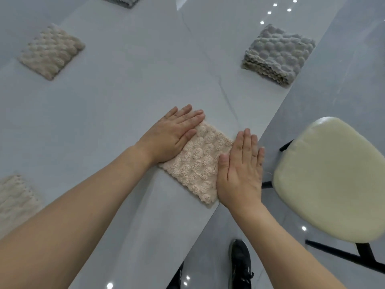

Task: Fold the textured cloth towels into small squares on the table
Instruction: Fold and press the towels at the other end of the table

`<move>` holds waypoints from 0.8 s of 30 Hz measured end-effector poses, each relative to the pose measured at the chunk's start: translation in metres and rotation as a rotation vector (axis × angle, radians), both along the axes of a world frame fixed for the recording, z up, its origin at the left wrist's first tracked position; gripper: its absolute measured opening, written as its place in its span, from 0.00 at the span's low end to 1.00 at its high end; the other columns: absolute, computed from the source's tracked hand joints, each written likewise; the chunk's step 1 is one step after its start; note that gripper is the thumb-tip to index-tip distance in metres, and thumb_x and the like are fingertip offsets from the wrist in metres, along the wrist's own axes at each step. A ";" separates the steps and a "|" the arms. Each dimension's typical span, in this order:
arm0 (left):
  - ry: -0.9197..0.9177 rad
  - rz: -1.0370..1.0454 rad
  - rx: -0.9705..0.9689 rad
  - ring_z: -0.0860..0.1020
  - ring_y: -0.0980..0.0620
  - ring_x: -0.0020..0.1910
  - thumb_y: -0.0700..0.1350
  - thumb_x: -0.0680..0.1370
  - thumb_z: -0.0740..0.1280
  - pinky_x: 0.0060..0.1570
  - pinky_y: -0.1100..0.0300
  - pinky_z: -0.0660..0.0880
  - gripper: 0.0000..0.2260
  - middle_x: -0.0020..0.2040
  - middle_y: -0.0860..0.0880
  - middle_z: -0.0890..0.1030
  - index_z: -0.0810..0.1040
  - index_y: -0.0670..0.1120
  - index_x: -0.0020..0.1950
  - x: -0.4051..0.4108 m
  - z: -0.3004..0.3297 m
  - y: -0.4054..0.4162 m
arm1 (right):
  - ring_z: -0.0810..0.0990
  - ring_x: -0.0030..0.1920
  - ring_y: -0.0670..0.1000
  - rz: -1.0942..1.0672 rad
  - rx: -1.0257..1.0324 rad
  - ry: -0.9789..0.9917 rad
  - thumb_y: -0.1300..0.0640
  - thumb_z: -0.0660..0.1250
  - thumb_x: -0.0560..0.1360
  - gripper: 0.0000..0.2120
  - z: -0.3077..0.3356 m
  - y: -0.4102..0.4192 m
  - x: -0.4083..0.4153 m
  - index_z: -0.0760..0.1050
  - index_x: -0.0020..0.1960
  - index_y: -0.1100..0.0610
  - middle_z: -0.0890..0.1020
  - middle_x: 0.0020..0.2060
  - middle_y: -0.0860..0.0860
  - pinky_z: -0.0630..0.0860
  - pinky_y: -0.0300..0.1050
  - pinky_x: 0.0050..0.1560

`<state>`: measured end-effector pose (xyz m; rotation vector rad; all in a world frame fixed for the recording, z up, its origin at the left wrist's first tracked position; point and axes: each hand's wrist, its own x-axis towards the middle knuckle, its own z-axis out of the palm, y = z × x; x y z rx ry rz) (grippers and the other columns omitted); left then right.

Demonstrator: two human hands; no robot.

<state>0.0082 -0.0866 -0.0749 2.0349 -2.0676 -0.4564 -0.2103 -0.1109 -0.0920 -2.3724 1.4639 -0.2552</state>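
Observation:
A beige bumpy towel [196, 163], folded into a small square, lies at the table's near right edge. My left hand [173, 134] rests flat on its far left side, fingers together and stretched out. My right hand [240, 170] lies flat on its right side, right at the table edge, fingers straight. Neither hand grips the cloth. A folded stack with a grey towel on top [278, 54] sits at the far right. A folded beige towel [51, 51] lies at the far left. Another beige towel [15, 201] shows at the left border.
The pale grey table [116, 101] runs diagonally; its edge passes just right of my right hand. A cream-cushioned chair [331, 180] with black legs stands close on the right. A grey towel [118, 1] peeks in at the top. My black shoe [239, 261] is on the shiny floor.

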 end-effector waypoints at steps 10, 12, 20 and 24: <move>0.375 0.819 -0.177 0.53 0.56 0.78 0.47 0.85 0.52 0.77 0.61 0.46 0.20 0.79 0.50 0.60 0.63 0.46 0.77 -0.033 0.019 0.011 | 0.49 0.78 0.47 0.468 0.114 -0.199 0.45 0.42 0.82 0.30 0.018 -0.063 -0.031 0.53 0.78 0.61 0.55 0.78 0.54 0.41 0.43 0.77; 0.516 1.168 -0.337 0.52 0.58 0.78 0.48 0.85 0.51 0.77 0.55 0.47 0.20 0.79 0.52 0.60 0.62 0.47 0.77 -0.067 0.029 0.028 | 0.48 0.77 0.41 0.629 0.299 -0.314 0.46 0.46 0.83 0.28 0.030 -0.081 -0.021 0.51 0.79 0.58 0.53 0.78 0.49 0.42 0.34 0.74; 0.753 1.442 -0.563 0.44 0.65 0.77 0.47 0.86 0.49 0.77 0.55 0.43 0.20 0.79 0.60 0.53 0.57 0.53 0.79 -0.168 0.033 0.020 | 0.45 0.77 0.40 0.964 0.395 -0.276 0.50 0.49 0.84 0.26 0.043 -0.110 0.022 0.49 0.79 0.56 0.49 0.79 0.48 0.43 0.37 0.76; 0.716 1.490 -0.535 0.45 0.62 0.78 0.48 0.85 0.48 0.77 0.56 0.42 0.21 0.80 0.57 0.53 0.57 0.51 0.79 -0.166 0.022 0.013 | 0.45 0.77 0.41 1.020 0.369 -0.216 0.49 0.49 0.83 0.27 0.033 -0.109 0.030 0.48 0.79 0.56 0.49 0.79 0.48 0.43 0.41 0.77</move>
